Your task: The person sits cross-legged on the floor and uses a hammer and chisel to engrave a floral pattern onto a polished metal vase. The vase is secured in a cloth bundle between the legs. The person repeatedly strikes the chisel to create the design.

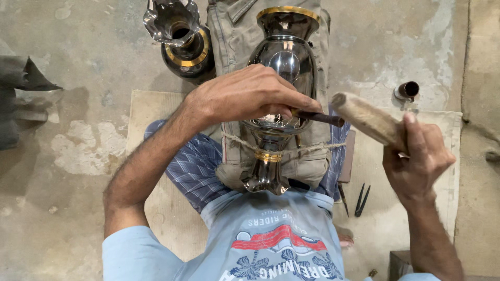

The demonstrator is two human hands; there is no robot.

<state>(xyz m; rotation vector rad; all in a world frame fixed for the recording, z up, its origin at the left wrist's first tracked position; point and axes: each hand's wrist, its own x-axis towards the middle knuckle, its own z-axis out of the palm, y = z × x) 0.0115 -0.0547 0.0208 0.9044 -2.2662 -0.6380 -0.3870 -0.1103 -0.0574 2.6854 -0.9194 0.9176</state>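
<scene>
The dark glossy vase (pixel 285 67) lies on the khaki cloth (pixel 234 31) across your lap, directly under your left hand (pixel 250 93); its gold-rimmed mouth points away from you, and you cannot see inside. A second vase (pixel 182 41) stands beyond that hand, its mouth dark. Bare concrete floor (pixel 78 156) opens left of it. Your left grip is closed around a dark chisel (pixel 317 117), tip on the vase. Your right hand (pixel 416 156) is clenched on a wooden mallet (pixel 367 118), raised just beside the chisel's end.
</scene>
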